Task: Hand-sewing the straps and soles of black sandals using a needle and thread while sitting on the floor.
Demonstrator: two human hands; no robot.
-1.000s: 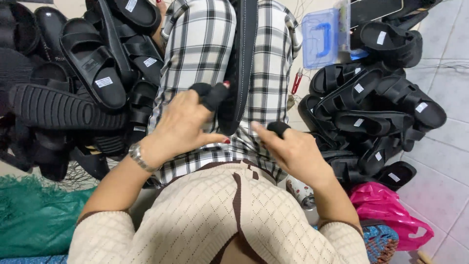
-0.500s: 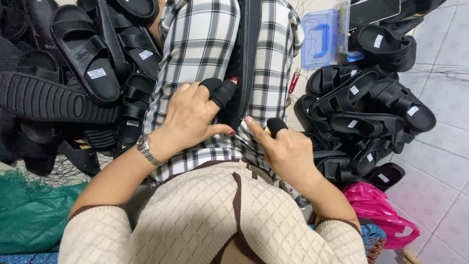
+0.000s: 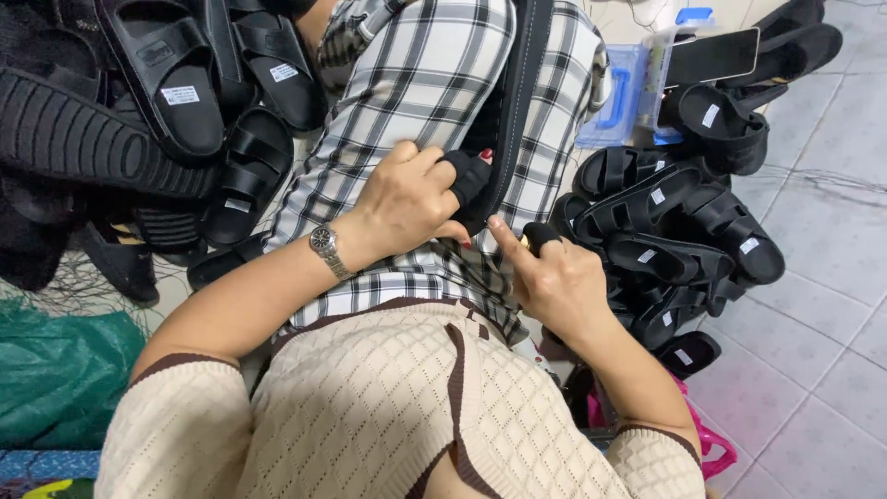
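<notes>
Black rubber sandal point(image 3: 506, 120) lies lengthwise on the plaid lap, just past the left hand point(image 3: 407, 199), whose fingers curl around its edge. Right hand point(image 3: 554, 277), beside it, is loosely closed, one finger in a black sleeve. Inspection seems underway; turning it needs both hands.

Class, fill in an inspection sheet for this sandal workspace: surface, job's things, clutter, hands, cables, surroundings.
Surface: checked trousers on the lap serve as the work surface.
Job's things: a black sandal lies along the lap.
Clutter: piles of black sandals at the left and right; green net; pink bag.
Hands: left hand grips the sandal's edge; right hand beside it; both wear black fingertip covers.
Cables: nothing seen.
Surroundings: grey tiled floor; clear plastic box.
</notes>
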